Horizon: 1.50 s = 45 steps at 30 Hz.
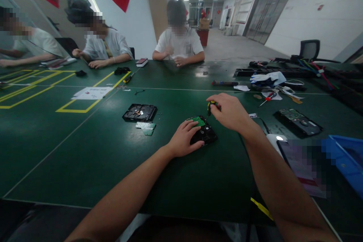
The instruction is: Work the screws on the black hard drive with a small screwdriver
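A black hard drive point(208, 135) with a green circuit board point(199, 120) lies on the green table in front of me. My left hand point(185, 138) rests over its left side, fingers spread across the board and thumb along the near edge. In my right hand point(229, 109) is a yellow-and-black screwdriver point(210, 109), held upright with its tip down at the drive's far right part. The exact contact of the tip is too small to make out. To the left sits an opened drive case point(140, 112), and a loose circuit board point(146, 127) lies just in front of it.
At the right are another hard drive point(297, 122), a blue bin point(346, 162), a tablet-like device point(300, 166), a red-handled screwdriver point(268, 99) and white gloves point(268, 78). A paper sheet point(92, 93) lies left. Several people sit along the table's far side.
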Each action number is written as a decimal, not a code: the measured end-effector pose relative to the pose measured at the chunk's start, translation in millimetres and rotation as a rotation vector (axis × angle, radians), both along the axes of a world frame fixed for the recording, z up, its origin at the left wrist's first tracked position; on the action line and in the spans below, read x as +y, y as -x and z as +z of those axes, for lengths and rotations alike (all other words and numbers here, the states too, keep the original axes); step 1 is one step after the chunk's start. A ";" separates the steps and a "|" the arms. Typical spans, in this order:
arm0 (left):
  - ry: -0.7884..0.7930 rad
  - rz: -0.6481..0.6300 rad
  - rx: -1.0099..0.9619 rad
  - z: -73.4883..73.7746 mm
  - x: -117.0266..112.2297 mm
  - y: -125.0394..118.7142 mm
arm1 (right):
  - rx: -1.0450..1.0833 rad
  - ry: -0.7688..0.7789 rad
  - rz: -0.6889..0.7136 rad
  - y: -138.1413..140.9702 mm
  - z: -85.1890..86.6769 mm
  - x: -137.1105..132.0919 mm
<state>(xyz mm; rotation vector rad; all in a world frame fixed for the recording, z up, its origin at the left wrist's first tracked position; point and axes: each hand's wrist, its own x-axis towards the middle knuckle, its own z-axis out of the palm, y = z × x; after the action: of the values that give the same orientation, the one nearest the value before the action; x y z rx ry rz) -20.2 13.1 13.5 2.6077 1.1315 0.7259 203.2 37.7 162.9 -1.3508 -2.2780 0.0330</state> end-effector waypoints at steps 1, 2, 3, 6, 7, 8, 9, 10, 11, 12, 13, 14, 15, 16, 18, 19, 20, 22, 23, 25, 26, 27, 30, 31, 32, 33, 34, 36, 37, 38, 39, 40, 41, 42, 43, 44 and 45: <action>-0.001 0.000 0.001 0.2 -0.1 0.0 | 0.003 -0.002 0.004 0.4 0.2 -0.3; -0.002 -0.001 0.003 0.6 -0.2 -0.1 | 0.009 -0.004 0.008 0.8 0.4 -0.6; -0.002 -0.003 0.005 1.1 -0.5 -0.2 | 0.016 -0.004 0.012 1.2 0.6 -0.9; 0.004 -0.003 0.009 3.2 -1.6 -0.6 | 0.036 0.012 0.034 1.6 1.1 -1.5; 0.007 -0.001 0.010 3.8 -1.9 -0.7 | 0.040 0.023 0.045 1.5 1.4 -1.7; 0.008 0.000 0.010 4.4 -2.1 -0.8 | 0.043 0.037 0.054 1.5 1.7 -2.0; 0.009 0.000 0.011 4.9 -2.2 -0.9 | 0.045 0.053 0.058 1.5 2.1 -2.4; 0.008 -0.002 0.012 5.2 -2.3 -0.9 | 0.047 0.071 0.060 1.5 2.5 -3.0; 0.007 -0.004 0.012 5.3 -2.2 -0.9 | 0.049 0.088 0.059 1.6 2.8 -3.6; 0.005 -0.006 0.012 5.2 -2.1 -0.8 | 0.051 0.105 0.059 1.7 2.9 -4.2; 0.003 -0.008 0.011 4.9 -1.9 -0.8 | 0.051 0.115 0.059 1.8 2.8 -4.6; 0.002 -0.010 0.011 4.4 -1.7 -0.7 | 0.050 0.121 0.059 1.8 2.5 -4.9; 0.001 -0.010 0.012 3.8 -1.4 -0.6 | 0.047 0.126 0.061 1.7 1.9 -5.0; -0.001 -0.009 0.014 3.0 -1.1 -0.5 | 0.041 0.129 0.064 1.4 1.2 -4.8; -0.002 -0.006 0.020 1.6 -0.6 -0.4 | 0.032 0.139 0.065 0.7 -0.5 -3.8; -0.002 -0.005 0.022 1.1 -0.4 -0.4 | 0.030 0.145 0.062 0.2 -1.3 -3.0; -0.002 -0.003 0.020 0.7 -0.3 -0.4 | 0.029 0.150 0.057 -0.1 -2.0 -2.3; -0.002 -0.003 0.016 0.5 -0.3 -0.6 | 0.025 0.137 0.039 -0.5 -2.9 -0.7; -0.003 -0.003 0.013 0.7 -0.5 -0.8 | 0.019 0.119 0.028 -0.5 -3.2 -0.1; -0.003 -0.003 0.009 1.2 -0.9 -1.0 | -0.002 0.075 0.001 -0.3 -3.5 1.0; -0.004 -0.003 0.007 1.5 -1.1 -1.0 | -0.014 0.057 -0.016 -0.2 -3.5 1.3; -0.005 -0.002 0.007 1.8 -1.3 -1.0 | -0.027 0.045 -0.033 -0.1 -3.4 1.3; -0.007 -0.003 0.013 1.9 -1.4 -0.4 | -0.063 0.023 -0.091 0.2 -2.5 0.5; -0.008 -0.003 0.017 1.8 -1.3 -0.2 | -0.072 0.017 -0.108 0.4 -2.1 0.1; -0.009 -0.003 0.019 1.7 -1.2 0.1 | -0.079 0.014 -0.121 0.6 -1.7 -0.4; -0.010 -0.004 0.019 1.5 -1.1 0.4 | -0.082 0.011 -0.130 0.8 -1.4 -0.9; -0.010 -0.004 0.018 1.2 -1.0 0.5 | -0.080 0.008 -0.134 0.9 -1.1 -1.1; -0.009 -0.004 0.016 0.8 -0.9 0.7 | -0.068 -0.002 -0.127 0.8 -0.9 -1.0; -0.009 -0.003 0.015 0.5 -0.9 0.6 | -0.062 -0.008 -0.122 0.5 -0.9 -0.5; -0.008 -0.002 0.014 0.3 -0.8 0.5 | -0.057 -0.011 -0.114 0.1 -1.1 0.1; -0.008 -0.002 0.014 0.0 -0.7 0.4 | -0.054 -0.010 -0.105 -0.4 -1.3 1.0; -0.007 -0.003 0.012 -0.2 -0.7 0.3 | -0.048 -0.006 -0.091 -0.9 -1.6 1.8; -0.005 -0.003 0.011 -0.3 -0.6 0.2 | -0.041 0.000 -0.072 -1.2 -2.0 2.6; -0.003 -0.004 0.009 -0.4 -0.5 0.2 | -0.031 0.004 -0.051 -1.4 -2.5 3.2; -0.001 -0.005 0.008 -0.4 -0.4 0.3 | -0.017 0.007 -0.027 -1.4 -3.1 3.6; 0.000 -0.006 0.007 -0.3 -0.3 0.4 | -0.004 0.008 -0.005 -1.1 -3.6 3.7; 0.000 -0.006 0.007 -0.1 -0.3 0.5 | 0.008 0.007 0.012 -0.6 -4.1 3.6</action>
<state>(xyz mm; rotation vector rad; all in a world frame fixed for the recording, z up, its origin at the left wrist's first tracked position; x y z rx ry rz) -20.7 12.8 13.4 2.6148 1.1248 0.7167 203.8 41.3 158.9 -1.3384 -2.2812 0.0510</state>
